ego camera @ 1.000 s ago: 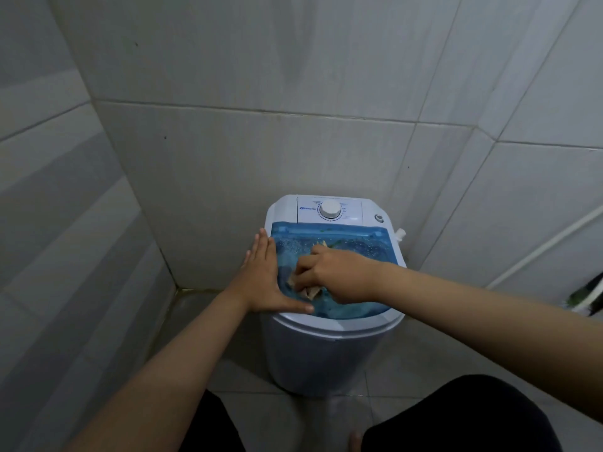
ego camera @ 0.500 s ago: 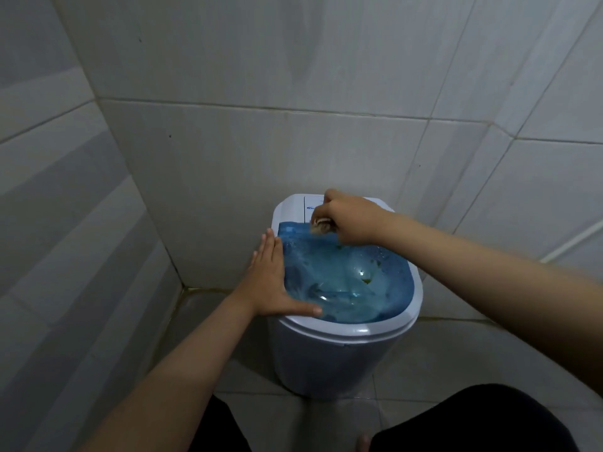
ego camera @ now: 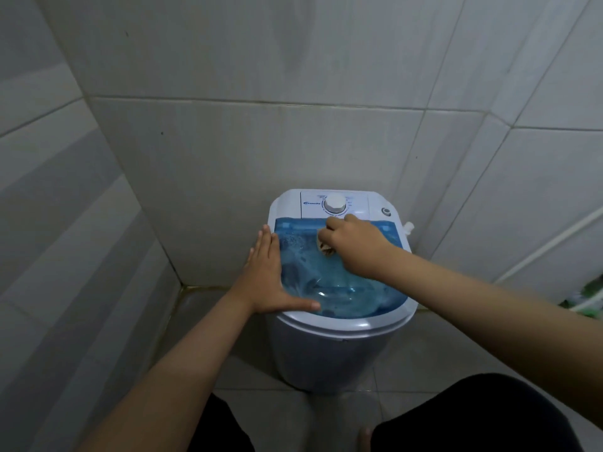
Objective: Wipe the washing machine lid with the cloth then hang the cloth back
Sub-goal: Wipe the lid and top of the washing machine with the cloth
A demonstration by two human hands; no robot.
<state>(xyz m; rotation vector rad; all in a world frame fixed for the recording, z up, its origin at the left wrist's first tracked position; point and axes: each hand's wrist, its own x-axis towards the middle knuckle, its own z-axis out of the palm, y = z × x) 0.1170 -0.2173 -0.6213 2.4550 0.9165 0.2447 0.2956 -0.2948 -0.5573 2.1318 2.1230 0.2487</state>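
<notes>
A small white washing machine (ego camera: 329,350) stands in the tiled corner, topped by a translucent blue lid (ego camera: 339,288) with wet streaks. My right hand (ego camera: 354,244) presses a balled beige cloth (ego camera: 325,248) onto the lid's far part, just below the white dial (ego camera: 334,203). Only a small edge of the cloth shows under my fingers. My left hand (ego camera: 266,275) lies flat on the lid's left edge, fingers together, thumb spread along the front rim.
Grey tiled walls close in behind and to the left. A white pipe (ego camera: 551,243) runs along the right wall, with something green (ego camera: 587,296) at the right edge. My dark-clothed knees (ego camera: 456,419) and a toe show at the bottom.
My right hand with the cloth swept from the lid's middle to the back panel, then came a little forward onto the lid's far part. My left hand stayed put.
</notes>
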